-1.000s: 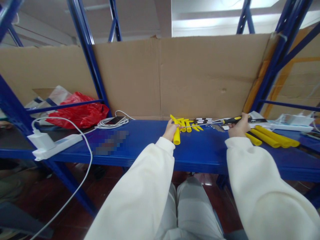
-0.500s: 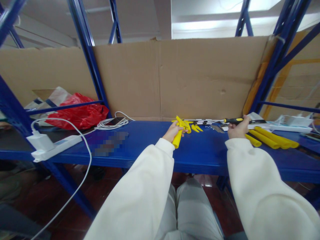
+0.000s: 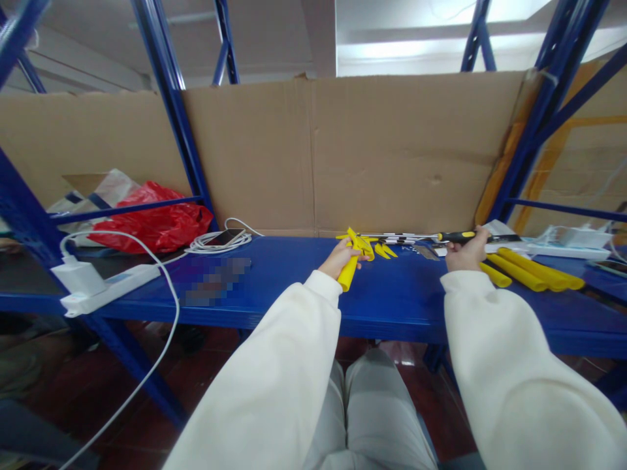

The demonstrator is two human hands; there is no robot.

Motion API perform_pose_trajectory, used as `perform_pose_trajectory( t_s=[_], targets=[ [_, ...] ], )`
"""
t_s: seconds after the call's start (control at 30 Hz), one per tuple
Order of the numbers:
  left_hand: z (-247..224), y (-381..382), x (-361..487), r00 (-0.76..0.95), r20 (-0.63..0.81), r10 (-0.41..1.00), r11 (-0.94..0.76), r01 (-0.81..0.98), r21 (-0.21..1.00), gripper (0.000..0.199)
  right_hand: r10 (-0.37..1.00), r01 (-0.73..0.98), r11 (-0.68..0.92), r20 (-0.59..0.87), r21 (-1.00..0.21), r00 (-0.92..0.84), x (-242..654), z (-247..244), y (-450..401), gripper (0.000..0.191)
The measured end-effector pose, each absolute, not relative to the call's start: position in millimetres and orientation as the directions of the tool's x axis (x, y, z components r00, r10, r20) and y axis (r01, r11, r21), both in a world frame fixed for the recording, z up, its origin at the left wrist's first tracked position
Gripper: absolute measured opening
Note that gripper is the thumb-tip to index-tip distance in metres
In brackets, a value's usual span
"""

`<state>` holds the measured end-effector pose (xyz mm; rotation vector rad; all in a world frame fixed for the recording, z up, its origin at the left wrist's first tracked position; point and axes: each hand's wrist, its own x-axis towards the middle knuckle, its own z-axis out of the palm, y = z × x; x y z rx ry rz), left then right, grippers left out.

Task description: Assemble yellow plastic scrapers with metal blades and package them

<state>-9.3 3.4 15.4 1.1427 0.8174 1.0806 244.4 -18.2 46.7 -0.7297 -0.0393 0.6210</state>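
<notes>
My left hand (image 3: 337,258) is closed around a yellow tube (image 3: 348,273), which tilts down toward the shelf's front. Crumpled yellow flaps (image 3: 361,243) stick out past its fingers. Closed on a black-and-yellow handle, my right hand (image 3: 465,252) holds what looks like a long screwdriver (image 3: 454,236). Its thin shaft seems to run left toward the yellow flaps; the tip is hidden. Between the hands lie small yellow pointed scraps (image 3: 386,250) and black-and-white striped rods (image 3: 401,239). A flat blade-like tool (image 3: 427,252) lies just left of my right hand.
Several yellow tubes (image 3: 533,271) lie on the blue shelf (image 3: 294,281) at right, before a white power strip (image 3: 563,248). At left are another power strip (image 3: 117,287), coiled white cable (image 3: 220,243) and a red plastic bag (image 3: 157,219). Cardboard (image 3: 367,150) backs the shelf.
The yellow flaps above my left hand have shifted very slightly. Both hands keep their grip and stay almost in the same place.
</notes>
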Motion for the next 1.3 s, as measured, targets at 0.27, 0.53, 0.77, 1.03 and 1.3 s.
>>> perform_pose_trajectory(
  t_s=[0.27, 0.53, 0.77, 1.03, 1.3],
  targets=[
    [17, 4, -9, 0.303, 0.012, 0.953, 0.055, -0.212, 0.976, 0.063, 0.527, -0.55, 0.632, -0.218, -0.546, 0.822, 234, 52, -23, 0.018],
    [17, 5, -9, 0.297, 0.009, 0.955, 0.058, -0.216, 0.975, 0.067, 0.578, -0.562, 0.633, -0.157, -0.533, 0.8, 234, 54, -25, 0.029],
    [19, 2, -8, 0.249, -0.004, 0.969, 0.064, -0.231, 0.971, 0.07, 0.592, -0.545, 0.669, -0.081, -0.505, 0.802, 231, 56, -27, 0.036],
    [16, 6, -9, 0.253, -0.017, 0.967, 0.089, -0.276, 0.957, 0.068, 0.578, -0.527, 0.65, -0.094, -0.548, 0.81, 230, 58, -28, 0.034],
    [20, 4, -11, 0.262, -0.045, 0.964, 0.132, -0.323, 0.937, 0.069, 0.559, -0.517, 0.625, -0.127, -0.584, 0.819, 232, 57, -27, 0.03]
  ],
)
